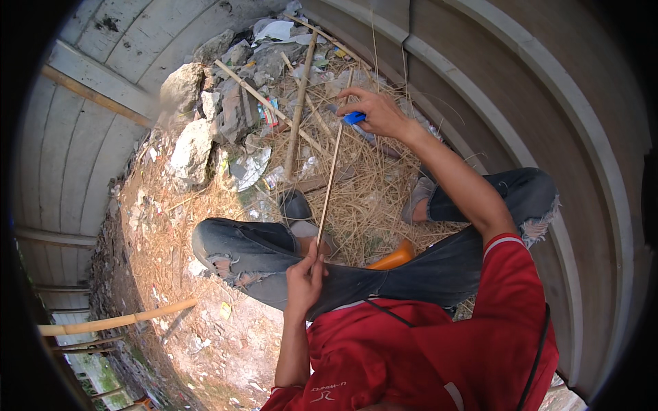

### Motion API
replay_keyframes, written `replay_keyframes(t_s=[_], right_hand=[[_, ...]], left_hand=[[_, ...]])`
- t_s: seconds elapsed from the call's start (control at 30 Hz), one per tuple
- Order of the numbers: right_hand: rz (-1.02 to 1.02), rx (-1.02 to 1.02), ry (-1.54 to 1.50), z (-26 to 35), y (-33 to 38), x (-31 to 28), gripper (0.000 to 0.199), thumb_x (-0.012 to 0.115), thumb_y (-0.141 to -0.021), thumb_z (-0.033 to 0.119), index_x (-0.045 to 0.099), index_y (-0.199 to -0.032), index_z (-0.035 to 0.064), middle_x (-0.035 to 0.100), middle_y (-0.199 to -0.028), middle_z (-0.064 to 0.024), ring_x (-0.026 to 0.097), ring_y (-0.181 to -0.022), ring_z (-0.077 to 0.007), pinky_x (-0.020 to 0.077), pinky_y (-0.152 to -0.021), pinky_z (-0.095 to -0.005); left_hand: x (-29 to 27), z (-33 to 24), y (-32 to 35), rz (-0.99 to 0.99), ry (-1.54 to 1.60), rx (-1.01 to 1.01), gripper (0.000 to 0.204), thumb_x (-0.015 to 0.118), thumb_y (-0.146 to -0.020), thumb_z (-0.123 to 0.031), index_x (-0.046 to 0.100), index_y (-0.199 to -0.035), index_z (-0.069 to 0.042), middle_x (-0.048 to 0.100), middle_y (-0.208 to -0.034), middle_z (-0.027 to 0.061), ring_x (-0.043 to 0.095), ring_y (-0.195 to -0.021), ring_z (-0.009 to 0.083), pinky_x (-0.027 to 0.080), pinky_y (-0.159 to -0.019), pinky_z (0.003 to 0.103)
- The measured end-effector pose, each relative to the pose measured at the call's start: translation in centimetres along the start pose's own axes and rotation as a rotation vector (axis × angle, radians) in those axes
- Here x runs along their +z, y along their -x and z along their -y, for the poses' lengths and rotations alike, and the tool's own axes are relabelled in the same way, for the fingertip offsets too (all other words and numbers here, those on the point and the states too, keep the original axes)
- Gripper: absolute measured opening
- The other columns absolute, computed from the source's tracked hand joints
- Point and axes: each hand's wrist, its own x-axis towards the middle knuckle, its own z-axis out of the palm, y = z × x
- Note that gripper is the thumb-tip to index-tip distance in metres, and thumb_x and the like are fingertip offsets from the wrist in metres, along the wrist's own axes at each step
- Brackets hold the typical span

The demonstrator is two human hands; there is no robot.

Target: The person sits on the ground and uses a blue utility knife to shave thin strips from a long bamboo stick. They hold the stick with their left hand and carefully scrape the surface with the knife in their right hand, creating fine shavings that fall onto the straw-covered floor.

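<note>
A thin bamboo strip (pixel 333 164) runs from my lap out toward the far side, sloping a little to the right. Its near end is held in my left hand (pixel 305 279), whose fingers are closed round it above my thigh. Farther out, my stretched right hand (pixel 378 115) grips a blue-handled knife (pixel 354 118) beside the strip's far part. A grey blade seems to show left of the strip, partly hidden. Some fingers of the right hand reach over the strip; whether they touch it I cannot tell.
Thin shavings (pixel 373 198) cover the ground between my feet. Large rocks (pixel 192 151) and bamboo poles (pixel 299 113) lie at the far left, among litter. Corrugated sheeting (pixel 548 103) curves close on my right. An orange plastic object (pixel 394 256) shows below my legs. Another bamboo pole (pixel 123 320) juts in at left.
</note>
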Motion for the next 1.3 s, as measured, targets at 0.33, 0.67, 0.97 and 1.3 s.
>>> replay_keyframes(t_s=[0.33,0.67,0.97,1.3], right_hand=[[0.082,0.535,-0.792,-2.9,-0.5,0.1,0.006,0.073,-0.080,0.007,0.071,-0.081,0.0015,0.073,-0.079,-0.0081,0.068,-0.075,-0.0154,0.0484,-0.066,-0.0320],[0.083,0.707,-1.064,-1.3,-1.0,-0.8,0.005,0.064,-0.081,-0.001,0.069,-0.082,-0.0026,0.073,-0.083,-0.0139,0.049,-0.050,-0.0107,0.0343,-0.046,-0.0282],[-0.053,0.600,-0.854,0.4,-1.3,0.0,0.012,0.069,-0.088,0.011,0.072,-0.089,-0.0008,0.073,-0.083,-0.0089,0.063,-0.071,-0.0134,0.0475,-0.066,-0.0299],[-0.210,0.550,-0.652,1.8,-1.7,0.6,0.019,0.069,-0.091,0.019,0.075,-0.089,0.0006,0.075,-0.084,-0.0080,0.068,-0.082,-0.0148,0.0515,-0.078,-0.0316]], left_hand=[[-1.2,0.4,0.3,0.089,0.034,0.023,0.043,0.061,-0.096,-0.001,0.057,-0.139,-0.003,0.060,-0.069,0.0033,0.057,-0.060,0.0066,0.049,-0.060,0.024],[-2.3,0.9,0.8,0.089,0.008,0.012,0.041,0.060,-0.098,-0.002,0.058,-0.138,-0.003,0.064,-0.076,0.0000,0.055,-0.062,0.0054,0.048,-0.060,0.023],[-2.0,-1.2,0.2,-0.130,-0.516,0.202,0.040,0.064,-0.093,-0.007,0.064,-0.133,-0.010,0.061,-0.067,0.0096,0.062,-0.056,0.0208,0.049,-0.057,0.033],[0.8,-3.4,-1.1,-0.446,-0.599,0.332,0.037,0.069,-0.088,-0.010,0.067,-0.124,-0.004,0.068,-0.086,0.0135,0.067,-0.072,0.0292,0.049,-0.061,0.036]])
